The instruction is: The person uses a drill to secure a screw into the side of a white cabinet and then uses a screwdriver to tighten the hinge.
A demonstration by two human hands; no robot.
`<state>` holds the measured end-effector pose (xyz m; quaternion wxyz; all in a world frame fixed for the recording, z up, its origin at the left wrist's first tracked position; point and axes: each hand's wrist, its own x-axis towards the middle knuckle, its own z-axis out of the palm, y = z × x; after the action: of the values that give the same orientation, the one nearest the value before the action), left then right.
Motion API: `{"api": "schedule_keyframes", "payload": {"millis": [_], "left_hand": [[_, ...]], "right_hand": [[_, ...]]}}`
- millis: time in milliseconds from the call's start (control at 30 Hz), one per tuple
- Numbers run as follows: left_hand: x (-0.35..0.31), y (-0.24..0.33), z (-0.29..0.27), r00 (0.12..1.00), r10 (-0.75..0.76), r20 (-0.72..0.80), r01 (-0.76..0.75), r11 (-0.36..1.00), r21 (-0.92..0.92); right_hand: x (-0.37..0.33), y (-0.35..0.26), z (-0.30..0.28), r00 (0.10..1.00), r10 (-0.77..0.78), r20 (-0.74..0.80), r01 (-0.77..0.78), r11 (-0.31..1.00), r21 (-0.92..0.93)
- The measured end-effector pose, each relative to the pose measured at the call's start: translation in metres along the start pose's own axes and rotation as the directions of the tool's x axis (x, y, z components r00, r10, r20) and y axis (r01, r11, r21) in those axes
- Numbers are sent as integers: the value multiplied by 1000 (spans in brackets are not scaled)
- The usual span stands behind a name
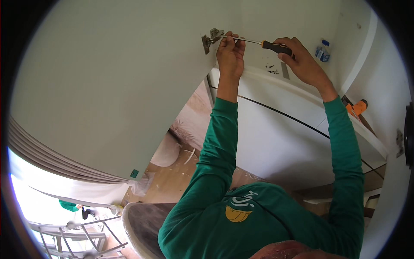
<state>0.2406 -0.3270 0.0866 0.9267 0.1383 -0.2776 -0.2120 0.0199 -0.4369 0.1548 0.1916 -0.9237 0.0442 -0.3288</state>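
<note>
My right hand (302,62) is closed round the black-and-orange handle of a screwdriver (276,46), its long shaft pointing left. Close to the tip, the fingers of my left hand (231,56) pinch the thin metal shaft. That tip reaches a metal hinge (210,41) on the edge of a large pale door panel (116,77); my left fingertips partly hide where the two meet. Below the screwdriver, several small dark screws (271,69) lie scattered on a white cabinet surface.
A small water bottle (322,51) stands at the back right. An orange power tool (357,108) rests right of my right forearm. Another hinge (400,142) sits on the right panel. At lower left are a plastic-wrapped chair (129,224), a ladder (92,235) and another person's green sleeve (68,206).
</note>
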Motion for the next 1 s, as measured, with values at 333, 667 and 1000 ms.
{"api": "schedule_keyframes", "payload": {"millis": [333,667,1000], "left_hand": [[4,-13,-1,999,43,-3,-43,995,-89],[2,-8,4,999,34,15,-33,995,-90],[2,-7,2,999,32,1,-32,995,-90]], "right_hand": [[42,10,-18,835,348,427,-503,797,334],[33,13,-2,999,-26,40,26,1000,5],[28,6,2,986,-161,-45,145,959,-245]]}}
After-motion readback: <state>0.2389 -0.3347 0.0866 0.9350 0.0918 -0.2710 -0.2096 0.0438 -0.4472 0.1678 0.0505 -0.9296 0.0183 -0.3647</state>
